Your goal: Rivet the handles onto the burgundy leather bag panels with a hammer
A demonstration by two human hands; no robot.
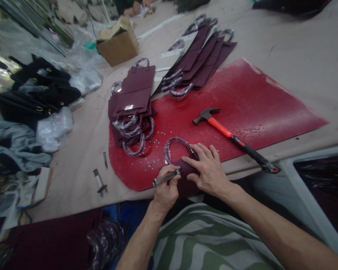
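My left hand [166,187] is closed round a metal punch tool [165,178], which lies tilted, its tip end over a dark maroon leather piece [186,183]. The piece has a plastic-wrapped handle [176,140] that arches up over the red mat [270,101]. My right hand [208,168] rests on the right part of the same piece with fingers spread. Beyond my right hand, a claw hammer [222,129] with an orange and black grip lies on the mat, touched by neither hand. Small round bits are scattered on the mat left of the handle.
Stacked maroon bag panels [136,88] lie at the mat's left, more panels [197,56] behind. Two metal tools [100,182] [105,160] lie left of the mat. A cardboard box [118,41], black bags [36,90] and plastic wrap are farther off. Maroon pieces [53,240] sit lower left.
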